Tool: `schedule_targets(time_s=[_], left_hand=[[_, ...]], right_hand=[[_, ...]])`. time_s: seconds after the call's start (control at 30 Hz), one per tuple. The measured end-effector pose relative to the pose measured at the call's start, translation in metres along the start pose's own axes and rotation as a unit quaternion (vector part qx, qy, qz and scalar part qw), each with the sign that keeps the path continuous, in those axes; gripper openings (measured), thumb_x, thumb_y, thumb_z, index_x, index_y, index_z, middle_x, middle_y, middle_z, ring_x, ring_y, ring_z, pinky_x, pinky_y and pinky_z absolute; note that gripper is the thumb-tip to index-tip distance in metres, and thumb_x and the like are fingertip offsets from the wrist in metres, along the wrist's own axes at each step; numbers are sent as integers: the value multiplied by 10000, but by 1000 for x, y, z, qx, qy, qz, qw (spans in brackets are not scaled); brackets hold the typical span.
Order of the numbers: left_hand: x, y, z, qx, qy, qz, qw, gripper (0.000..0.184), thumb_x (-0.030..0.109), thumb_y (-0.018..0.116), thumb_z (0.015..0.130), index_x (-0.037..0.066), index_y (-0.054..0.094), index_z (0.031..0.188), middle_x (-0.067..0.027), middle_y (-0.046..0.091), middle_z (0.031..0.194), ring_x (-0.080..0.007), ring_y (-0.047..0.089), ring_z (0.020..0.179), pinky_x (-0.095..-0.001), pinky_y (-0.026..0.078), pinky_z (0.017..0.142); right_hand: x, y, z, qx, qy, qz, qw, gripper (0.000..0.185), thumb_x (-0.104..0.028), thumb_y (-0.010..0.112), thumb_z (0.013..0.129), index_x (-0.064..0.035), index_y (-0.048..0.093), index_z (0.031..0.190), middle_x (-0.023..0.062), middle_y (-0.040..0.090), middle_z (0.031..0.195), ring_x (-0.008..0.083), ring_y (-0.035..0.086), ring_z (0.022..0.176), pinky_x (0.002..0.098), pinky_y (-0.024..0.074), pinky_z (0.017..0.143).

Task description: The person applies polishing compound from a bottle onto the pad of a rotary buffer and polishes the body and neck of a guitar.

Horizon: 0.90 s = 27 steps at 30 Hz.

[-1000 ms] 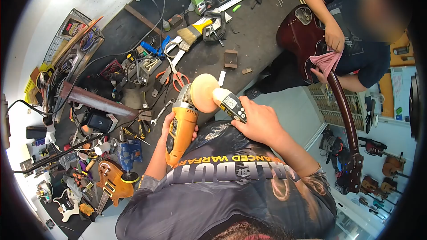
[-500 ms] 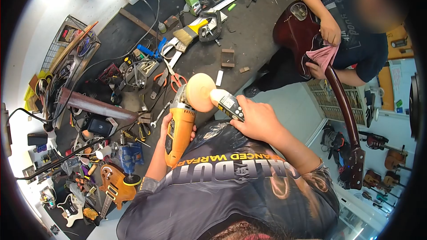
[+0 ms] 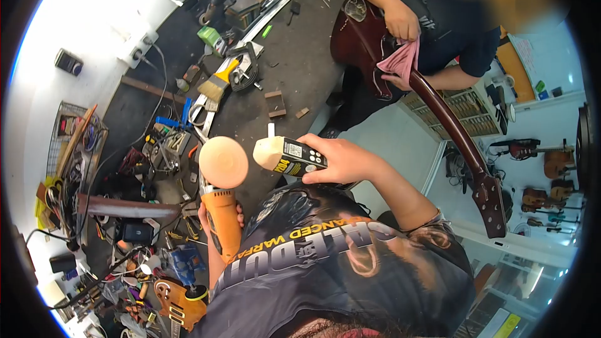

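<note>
My left hand (image 3: 204, 220) is wrapped round the yellow body of a handheld polisher (image 3: 223, 228). Its round, peach-coloured pad (image 3: 223, 163) faces up toward me. In my right hand (image 3: 344, 161) is a polishing compound bar (image 3: 278, 154) with a cream, rounded bare end and a black printed wrapper. That bare end points at the pad, with a gap between them. Both are held in front of my printed shirt, over the near edge of the dark workbench (image 3: 250, 112).
Across the bench, another person's hand (image 3: 400, 20) holds a pink cloth (image 3: 399, 61) against a dark red guitar (image 3: 357, 40). A paintbrush (image 3: 217, 82), clamp (image 3: 245, 66) and small wooden block (image 3: 275, 104) lie on the bench. Tools and cables crowd the left. An orange guitar body (image 3: 178, 300) is lower left.
The compound bar has come away from the pad, where its end was touching or very near. The pad now faces me more fully. My view has shifted to the right.
</note>
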State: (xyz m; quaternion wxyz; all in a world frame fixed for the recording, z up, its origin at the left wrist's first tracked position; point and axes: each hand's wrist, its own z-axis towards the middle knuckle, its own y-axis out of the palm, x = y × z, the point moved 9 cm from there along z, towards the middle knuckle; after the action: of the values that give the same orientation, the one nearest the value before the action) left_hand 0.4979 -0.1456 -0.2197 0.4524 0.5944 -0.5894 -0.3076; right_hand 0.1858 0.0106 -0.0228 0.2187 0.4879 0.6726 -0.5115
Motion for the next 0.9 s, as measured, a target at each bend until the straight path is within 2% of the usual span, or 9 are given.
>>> schedule_targets(time_s=[0.1,0.13,0.23,0.37,0.57,0.7,0.77,0.8,0.9], left_hand=[[-2,2,-1,0,2,3,1000,1027,839,604,949,-14,504,1513,-276,675,1202,-406,746,958,-492,690,796],[-4,2,-1,5,6,3,1000,1025,832,614,948,-7,495,1525,-279,673,1207,-408,744,963,-488,688,801],[-9,8,-4,22,24,-3,999,1022,813,642,946,12,469,1558,-290,668,1220,-413,739,974,-474,678,809],[-12,21,-14,50,66,3,997,1026,797,665,943,25,445,1583,-303,667,1221,-411,738,963,-460,664,802],[-15,32,-34,134,169,72,974,1003,790,616,957,6,452,1560,-313,687,1136,-376,739,942,-436,654,777],[-34,42,-62,231,245,56,940,975,764,619,971,-14,468,1540,-313,697,1159,-364,742,967,-425,653,777],[-40,46,-64,177,244,74,951,976,763,634,968,-9,466,1541,-325,691,1183,-375,746,969,-443,663,803],[-43,42,-68,195,262,66,943,978,764,637,968,-7,463,1543,-332,688,1189,-377,749,958,-440,665,797],[-54,42,-73,220,290,39,930,985,769,641,970,-3,451,1551,-347,681,1200,-382,759,932,-432,673,780]], right_hand=[[-8,-17,-6,33,-118,175,977,763,-288,937,858,-95,541,1481,151,754,1311,306,734,1209,421,556,1050],[-8,-19,-1,30,-119,188,975,787,-195,965,821,-92,538,1474,99,725,1344,226,691,1230,386,536,1081],[-8,-22,31,62,-177,158,969,778,-200,955,841,-95,531,1485,92,711,1360,216,681,1257,387,533,1095],[-21,-51,61,76,-255,229,936,689,-183,952,856,-85,567,1418,91,698,1381,229,677,1287,400,532,1107],[52,-35,185,99,-172,236,951,726,-251,977,826,-92,578,1411,112,726,1266,219,708,1191,390,546,1041],[94,-10,276,152,-210,260,930,736,-73,987,759,-99,608,1390,66,721,1297,196,698,1244,381,560,1075],[102,-5,305,129,-185,266,937,726,-47,973,774,-96,607,1399,68,715,1310,193,690,1267,372,559,1078],[105,-5,314,134,-176,271,937,730,-11,962,773,-89,605,1406,63,709,1311,192,685,1276,366,554,1089],[107,-2,334,117,-179,276,937,738,-22,961,743,-94,625,1396,89,719,1342,266,707,1286,399,558,1091]])
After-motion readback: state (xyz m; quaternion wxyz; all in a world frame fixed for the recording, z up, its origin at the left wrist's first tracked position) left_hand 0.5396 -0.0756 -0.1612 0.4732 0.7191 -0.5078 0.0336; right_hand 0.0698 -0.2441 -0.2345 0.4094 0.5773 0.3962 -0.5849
